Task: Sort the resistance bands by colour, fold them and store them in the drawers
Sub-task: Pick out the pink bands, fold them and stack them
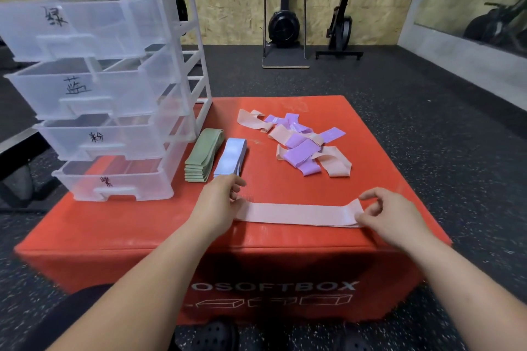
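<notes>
A pink band (296, 214) lies stretched flat across the near part of the red box (142, 225). My left hand (219, 199) pins its left end and my right hand (387, 216) pinches its right end. A stack of green bands (203, 155) and a stack of light blue bands (231, 157) lie side by side beyond my left hand. Farther back, a loose pile of pink and purple bands (302, 145) is spread out. A clear plastic drawer unit (108, 88) stands at the left with all its labelled drawers pulled out.
The red box stands on dark speckled gym flooring (427, 122). Black exercise machines (285, 23) stand against the wooden back wall. My dark shoes (219, 333) show below the box front.
</notes>
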Demonstrator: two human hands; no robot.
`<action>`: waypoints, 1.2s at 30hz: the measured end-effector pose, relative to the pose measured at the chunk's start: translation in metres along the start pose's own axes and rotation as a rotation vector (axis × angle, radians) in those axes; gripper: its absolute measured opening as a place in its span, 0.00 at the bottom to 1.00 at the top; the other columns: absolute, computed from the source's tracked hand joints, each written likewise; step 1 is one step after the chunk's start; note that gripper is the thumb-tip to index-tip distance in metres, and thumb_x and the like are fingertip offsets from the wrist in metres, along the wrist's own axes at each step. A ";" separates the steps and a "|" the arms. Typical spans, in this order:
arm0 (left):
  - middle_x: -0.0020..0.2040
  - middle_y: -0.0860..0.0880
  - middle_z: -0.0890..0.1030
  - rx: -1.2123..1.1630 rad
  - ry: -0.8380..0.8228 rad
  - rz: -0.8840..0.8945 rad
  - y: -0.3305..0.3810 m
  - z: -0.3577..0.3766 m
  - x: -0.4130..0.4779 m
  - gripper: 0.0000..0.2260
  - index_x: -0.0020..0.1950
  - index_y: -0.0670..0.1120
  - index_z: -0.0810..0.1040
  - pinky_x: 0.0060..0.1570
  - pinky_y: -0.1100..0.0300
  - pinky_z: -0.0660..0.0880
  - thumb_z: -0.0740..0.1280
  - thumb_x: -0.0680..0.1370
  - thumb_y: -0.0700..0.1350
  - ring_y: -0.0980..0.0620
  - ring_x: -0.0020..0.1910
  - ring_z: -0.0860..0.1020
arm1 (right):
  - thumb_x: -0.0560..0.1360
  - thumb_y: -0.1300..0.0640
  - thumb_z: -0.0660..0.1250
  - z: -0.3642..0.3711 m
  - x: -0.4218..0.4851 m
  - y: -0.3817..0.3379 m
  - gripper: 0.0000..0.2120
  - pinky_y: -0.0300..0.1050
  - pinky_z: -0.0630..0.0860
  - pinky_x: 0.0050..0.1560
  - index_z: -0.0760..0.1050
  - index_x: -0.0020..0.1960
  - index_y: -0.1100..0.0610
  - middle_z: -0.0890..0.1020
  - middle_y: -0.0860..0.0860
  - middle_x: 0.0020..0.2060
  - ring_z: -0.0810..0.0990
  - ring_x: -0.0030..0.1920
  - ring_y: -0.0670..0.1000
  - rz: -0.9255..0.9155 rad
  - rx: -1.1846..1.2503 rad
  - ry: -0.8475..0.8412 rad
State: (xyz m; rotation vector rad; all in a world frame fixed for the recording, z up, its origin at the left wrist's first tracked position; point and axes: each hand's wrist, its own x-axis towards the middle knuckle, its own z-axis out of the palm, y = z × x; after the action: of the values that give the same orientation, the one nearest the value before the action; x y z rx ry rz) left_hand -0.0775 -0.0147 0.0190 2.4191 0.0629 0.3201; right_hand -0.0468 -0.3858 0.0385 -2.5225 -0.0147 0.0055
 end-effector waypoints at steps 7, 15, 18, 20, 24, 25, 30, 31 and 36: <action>0.61 0.52 0.78 0.199 -0.151 0.112 -0.002 -0.009 0.005 0.22 0.70 0.53 0.78 0.59 0.55 0.76 0.76 0.77 0.44 0.52 0.59 0.77 | 0.65 0.44 0.84 -0.010 0.005 0.010 0.25 0.47 0.77 0.49 0.78 0.58 0.42 0.81 0.43 0.41 0.80 0.41 0.43 -0.105 -0.195 -0.068; 0.67 0.58 0.80 0.309 -0.359 0.127 -0.012 -0.026 0.004 0.35 0.76 0.58 0.73 0.64 0.56 0.74 0.81 0.71 0.49 0.53 0.62 0.77 | 0.66 0.47 0.83 -0.013 0.022 0.021 0.33 0.43 0.73 0.67 0.77 0.68 0.41 0.78 0.37 0.64 0.78 0.63 0.43 -0.350 -0.318 -0.280; 0.62 0.59 0.81 0.280 -0.329 0.130 -0.013 -0.024 0.006 0.32 0.74 0.60 0.74 0.58 0.56 0.78 0.81 0.72 0.50 0.55 0.53 0.79 | 0.67 0.51 0.84 -0.013 0.025 0.023 0.28 0.41 0.75 0.64 0.79 0.65 0.41 0.81 0.36 0.58 0.80 0.57 0.41 -0.325 -0.250 -0.268; 0.61 0.59 0.81 0.264 -0.343 0.128 -0.013 -0.025 0.007 0.33 0.74 0.61 0.74 0.58 0.55 0.79 0.81 0.71 0.51 0.55 0.53 0.80 | 0.66 0.52 0.84 -0.014 0.027 0.024 0.28 0.40 0.76 0.63 0.79 0.63 0.40 0.81 0.36 0.57 0.81 0.57 0.41 -0.335 -0.229 -0.273; 0.64 0.57 0.79 0.202 -0.354 0.133 -0.014 -0.025 0.008 0.36 0.74 0.61 0.74 0.61 0.54 0.79 0.83 0.68 0.50 0.55 0.58 0.79 | 0.66 0.52 0.84 -0.015 0.029 0.028 0.30 0.36 0.75 0.62 0.79 0.65 0.39 0.80 0.34 0.58 0.80 0.57 0.38 -0.346 -0.197 -0.313; 0.63 0.57 0.78 0.184 -0.350 0.132 -0.014 -0.025 0.009 0.36 0.74 0.61 0.74 0.61 0.54 0.80 0.83 0.68 0.48 0.56 0.58 0.80 | 0.66 0.53 0.84 -0.015 0.030 0.028 0.29 0.35 0.75 0.62 0.79 0.64 0.38 0.81 0.34 0.58 0.80 0.57 0.38 -0.351 -0.182 -0.309; 0.63 0.59 0.79 0.173 -0.356 0.143 -0.014 -0.024 0.009 0.34 0.73 0.60 0.75 0.60 0.58 0.80 0.82 0.69 0.46 0.58 0.56 0.80 | 0.66 0.52 0.85 -0.015 0.031 0.028 0.28 0.23 0.69 0.52 0.80 0.61 0.37 0.82 0.33 0.55 0.79 0.54 0.33 -0.359 -0.168 -0.295; 0.62 0.60 0.79 0.184 -0.360 0.144 -0.014 -0.025 0.009 0.34 0.73 0.60 0.75 0.59 0.58 0.80 0.82 0.70 0.46 0.58 0.55 0.80 | 0.66 0.52 0.85 -0.015 0.032 0.027 0.28 0.24 0.70 0.52 0.79 0.61 0.36 0.82 0.33 0.55 0.79 0.54 0.34 -0.362 -0.169 -0.298; 0.58 0.61 0.82 0.273 -0.360 0.183 -0.013 -0.028 0.010 0.29 0.70 0.59 0.77 0.57 0.54 0.80 0.81 0.71 0.49 0.57 0.53 0.81 | 0.65 0.51 0.85 -0.017 0.034 0.026 0.27 0.36 0.76 0.57 0.80 0.60 0.36 0.82 0.33 0.55 0.80 0.54 0.36 -0.358 -0.191 -0.306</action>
State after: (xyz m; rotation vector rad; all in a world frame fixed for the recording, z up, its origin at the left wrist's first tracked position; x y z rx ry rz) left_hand -0.0740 0.0146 0.0330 2.7217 -0.2943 -0.0515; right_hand -0.0127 -0.4165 0.0366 -2.6479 -0.6151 0.2556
